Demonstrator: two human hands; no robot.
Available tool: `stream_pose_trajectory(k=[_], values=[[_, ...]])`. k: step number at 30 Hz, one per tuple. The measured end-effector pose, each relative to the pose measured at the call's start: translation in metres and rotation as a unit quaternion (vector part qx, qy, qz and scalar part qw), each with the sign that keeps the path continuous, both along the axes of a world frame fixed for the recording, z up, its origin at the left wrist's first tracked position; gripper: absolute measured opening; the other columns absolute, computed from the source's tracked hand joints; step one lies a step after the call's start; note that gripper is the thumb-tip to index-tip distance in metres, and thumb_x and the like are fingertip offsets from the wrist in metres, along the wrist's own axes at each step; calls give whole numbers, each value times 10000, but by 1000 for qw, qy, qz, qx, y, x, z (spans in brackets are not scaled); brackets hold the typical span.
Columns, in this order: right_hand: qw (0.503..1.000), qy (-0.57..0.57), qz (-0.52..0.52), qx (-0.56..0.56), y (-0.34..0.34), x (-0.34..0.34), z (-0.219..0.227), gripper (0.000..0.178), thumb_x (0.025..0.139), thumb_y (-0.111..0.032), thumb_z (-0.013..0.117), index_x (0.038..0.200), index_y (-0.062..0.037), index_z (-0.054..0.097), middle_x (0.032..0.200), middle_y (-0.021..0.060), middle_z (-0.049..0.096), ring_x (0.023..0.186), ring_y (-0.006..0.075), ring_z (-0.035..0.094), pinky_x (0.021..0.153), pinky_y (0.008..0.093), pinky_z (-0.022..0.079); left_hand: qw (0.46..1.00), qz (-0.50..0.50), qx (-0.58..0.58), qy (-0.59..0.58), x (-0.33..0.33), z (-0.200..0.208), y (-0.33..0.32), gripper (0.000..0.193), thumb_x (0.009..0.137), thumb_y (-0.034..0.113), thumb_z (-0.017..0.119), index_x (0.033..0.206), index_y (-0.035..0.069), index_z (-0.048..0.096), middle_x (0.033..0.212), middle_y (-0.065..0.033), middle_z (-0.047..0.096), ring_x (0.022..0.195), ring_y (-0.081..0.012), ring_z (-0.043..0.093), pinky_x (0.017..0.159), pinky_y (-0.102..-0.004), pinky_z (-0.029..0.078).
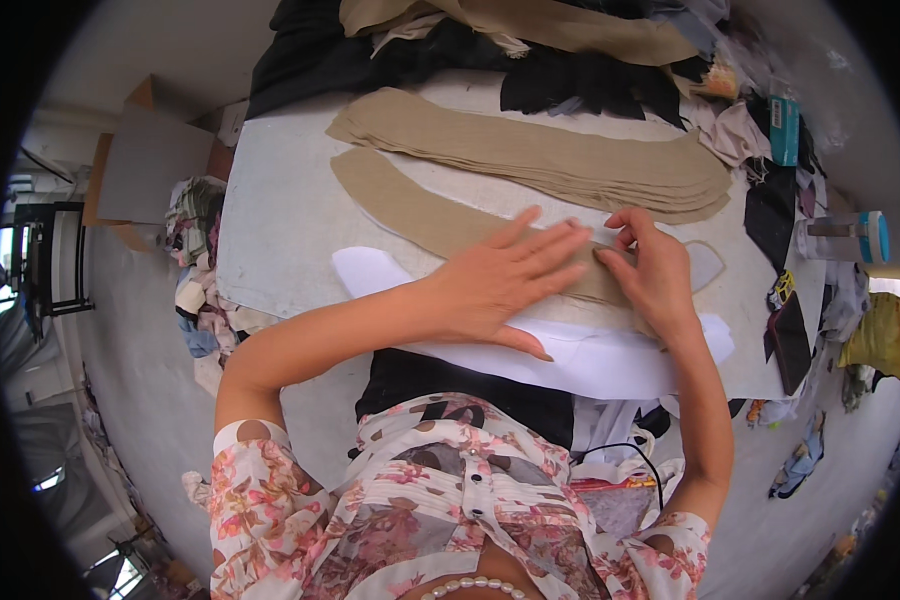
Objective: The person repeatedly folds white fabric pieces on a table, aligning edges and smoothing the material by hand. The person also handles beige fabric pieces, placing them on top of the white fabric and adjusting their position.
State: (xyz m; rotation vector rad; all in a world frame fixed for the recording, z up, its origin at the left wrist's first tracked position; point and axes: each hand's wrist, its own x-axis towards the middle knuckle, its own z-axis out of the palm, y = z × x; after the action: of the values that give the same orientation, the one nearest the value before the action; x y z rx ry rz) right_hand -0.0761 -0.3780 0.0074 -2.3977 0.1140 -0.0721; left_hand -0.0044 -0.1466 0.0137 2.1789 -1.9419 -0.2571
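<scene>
A curved tan fabric piece (400, 205) lies across the table over a white piece whose edge shows along it. My left hand (515, 275) rests flat on the tan piece, fingers spread, its fingertips slightly blurred. My right hand (655, 270) is bent at the piece's right part, thumb and fingers drawn together on the fabric. Past that hand a pale grey pointed end (706, 264) with a tan rim sticks out. Nearer to me, partly beneath my forearms, lie curved white pieces (590, 358). Beyond the tan piece is a layered stack of similar tan pieces (530, 150).
Black and tan cloth (400, 65) is heaped along the table's far edge. At the right edge are a teal box (784, 130), a clear jar with a blue lid (850, 238) and dark scraps. Fabric scraps (198, 225) hang at the left beside a cardboard box (155, 160).
</scene>
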Motion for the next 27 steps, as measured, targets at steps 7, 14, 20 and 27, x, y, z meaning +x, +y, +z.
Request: stream_pose_trajectory(k=[7, 14, 20, 27], values=[[999, 51, -8, -18, -26, -12, 15, 364, 713, -124, 767, 1031, -83, 596, 754, 81, 633, 695, 269, 629, 647, 366, 485, 997, -47, -13, 52, 11, -27, -16, 957, 850, 730, 408, 1480, 18, 300, 1575, -217, 168, 1479, -334, 122, 1193, -519, 57], [993, 81, -81, 25, -70, -29, 21, 375, 705, -29, 735, 1053, -45, 597, 728, 10, 557, 705, 109, 528, 691, 239, 444, 997, -49, 16, 54, 12, -20, -18, 985, 833, 758, 371, 1497, 37, 267, 1580, -218, 145, 1477, -354, 115, 1192, -532, 42], [993, 57, -100, 6, -72, -30, 8, 375, 709, -65, 764, 1046, -55, 599, 748, 44, 591, 708, 167, 572, 685, 279, 468, 997, -77, 4, 14, 11, -3, -39, 942, 850, 748, 368, 1481, 51, 317, 1577, -209, 173, 1471, -341, 153, 1190, -542, 36], [987, 62, -125, 74, -96, -42, 3, 378, 722, -69, 752, 1069, -55, 601, 786, 58, 619, 728, 176, 610, 691, 285, 484, 987, -139, -46, 68, 7, -35, -64, 970, 824, 759, 393, 1492, 62, 301, 1585, -189, 170, 1480, -300, 146, 1188, -536, 25]])
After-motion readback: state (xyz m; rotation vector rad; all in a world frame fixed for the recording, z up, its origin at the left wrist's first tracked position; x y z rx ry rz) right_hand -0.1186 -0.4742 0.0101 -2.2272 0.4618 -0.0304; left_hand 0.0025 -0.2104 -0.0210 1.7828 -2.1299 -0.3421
